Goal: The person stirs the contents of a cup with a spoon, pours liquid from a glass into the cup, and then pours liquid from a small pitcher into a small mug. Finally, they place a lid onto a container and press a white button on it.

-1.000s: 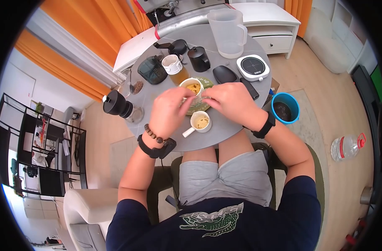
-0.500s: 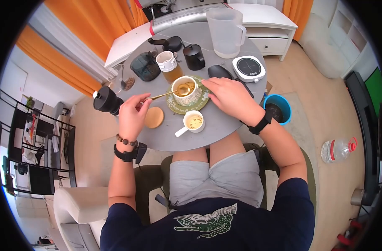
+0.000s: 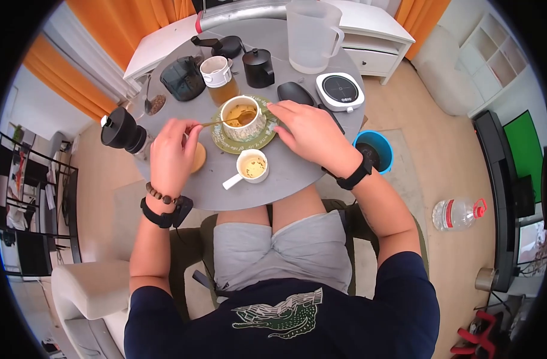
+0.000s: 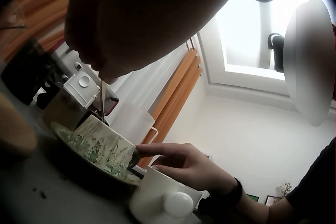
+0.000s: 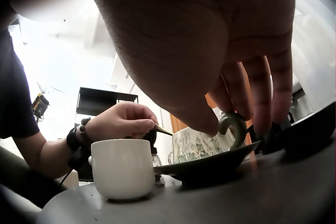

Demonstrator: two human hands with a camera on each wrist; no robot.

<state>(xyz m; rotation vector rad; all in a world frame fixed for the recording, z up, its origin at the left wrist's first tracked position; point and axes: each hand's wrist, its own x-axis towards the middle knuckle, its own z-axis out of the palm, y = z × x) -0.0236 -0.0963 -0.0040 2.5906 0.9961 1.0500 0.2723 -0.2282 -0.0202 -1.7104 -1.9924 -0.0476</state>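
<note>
At the middle of the round grey tabletop (image 3: 297, 161), a white ceramic cup with raised green patterning (image 3: 243, 134) stands on a green lettered saucer (image 3: 224, 143), yellowish liquid inside; left hand (image 3: 173, 149), at its eight o'clock, pinches a thin gold metal spoon (image 3: 213, 123), bowl in the cup; right hand (image 3: 312, 133), at three, has fingers extended, tips by the handle; contact unclear. Step looks like stirring or scooping; next move probably calls for a level spoon and a steady cup. Small white handled pot (image 3: 253, 178) at six; pale round wooden disc (image 3: 199, 158) toward seven; black hand grinder (image 3: 122, 131) at nine; translucent plastic pitcher (image 3: 309, 39) at one; on the floor, blue plastic bucket (image 3: 387, 157) past three, clear water jug (image 3: 456, 215) at four; orange fabric curtains (image 3: 111, 36) at ten.
</note>
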